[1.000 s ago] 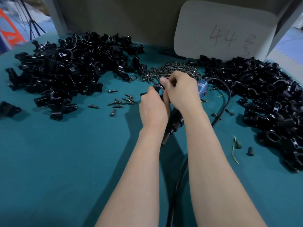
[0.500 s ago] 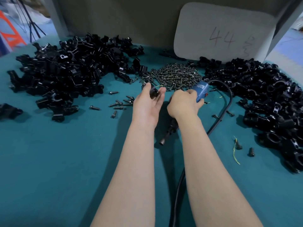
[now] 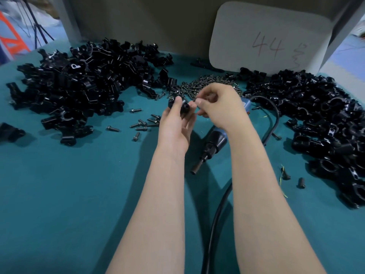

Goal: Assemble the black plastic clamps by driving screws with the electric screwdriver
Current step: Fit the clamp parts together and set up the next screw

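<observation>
while aloft, clamp [image 3: 185, 109] in left grip [image 3: 175, 125]

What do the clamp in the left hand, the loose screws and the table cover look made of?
The clamp looks like black moulded plastic: semi-gloss highlights, rounded edges. The screws look like dark metal, likely steel: dull grey glints on the heads. The table cover seems teal cloth or felt: matt, no reflections.

L hand [image 3: 173, 125] bare | R hand [image 3: 222, 107] bare | forearms [image 3: 158, 204] bare to btm edge | nails [image 3: 199, 101] short
</observation>
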